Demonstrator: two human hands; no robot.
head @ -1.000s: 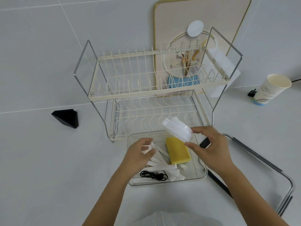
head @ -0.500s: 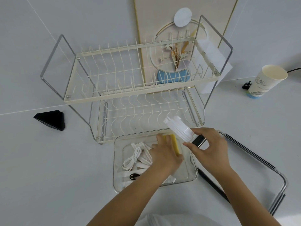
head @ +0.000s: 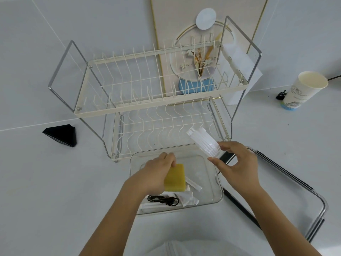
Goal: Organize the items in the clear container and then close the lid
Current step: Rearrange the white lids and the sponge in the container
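A clear container (head: pixel 217 189) lies open on the white surface in front of the dish rack. Inside it my left hand (head: pixel 156 174) grips a yellow sponge (head: pixel 175 179) by its left side. Below the sponge lie white paper-wrapped sticks (head: pixel 192 184) and a coiled black cable (head: pixel 163 199). My right hand (head: pixel 238 167) hovers over the container's right rim and holds a stack of white plastic pieces (head: pixel 203 143) tilted up to the left. The container's right half is bare.
A cream two-tier wire dish rack (head: pixel 158 100) stands just behind the container. A black triangular object (head: pixel 60 134) sits at the left, a paper cup (head: pixel 304 90) at the far right. A chrome and black frame (head: pixel 287 183) lies to the right.
My left hand slid the yellow sponge from the container's right-middle to the left, over the white sticks. My right hand kept the white stack aloft, almost still.
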